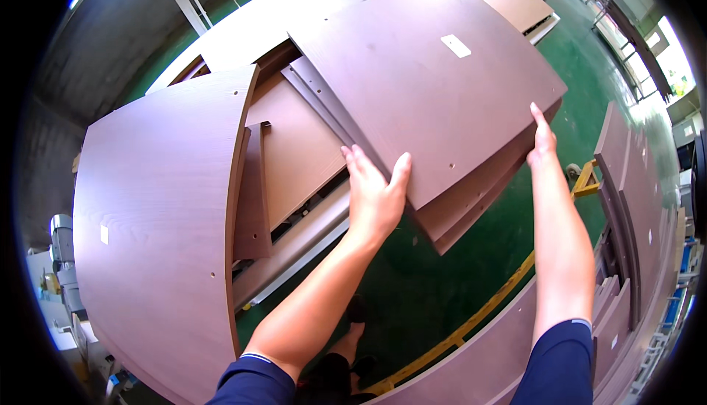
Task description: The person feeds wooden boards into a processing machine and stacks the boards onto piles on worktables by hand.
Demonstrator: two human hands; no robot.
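Observation:
My left hand [377, 197] grips the near left corner of a brown wood-grain panel [442, 81], its thumb by the corner and its fingers along the left edge. At the right edge, my right hand [543, 138] holds the same panel, thumb on top and most fingers hidden underneath. The panel has small holes and a white label [456, 46]. Beneath it lie further brown panels [460, 217], fanned out slightly. Whether my hands hold some of these too, I cannot tell.
On the left a large brown panel [158, 213] overlaps a narrow brown board [252, 199] and a tan sheet [298, 158]. More panels [637, 184] stand stacked on the right. A yellow metal frame [585, 180] stands near them. The floor [390, 287] is green.

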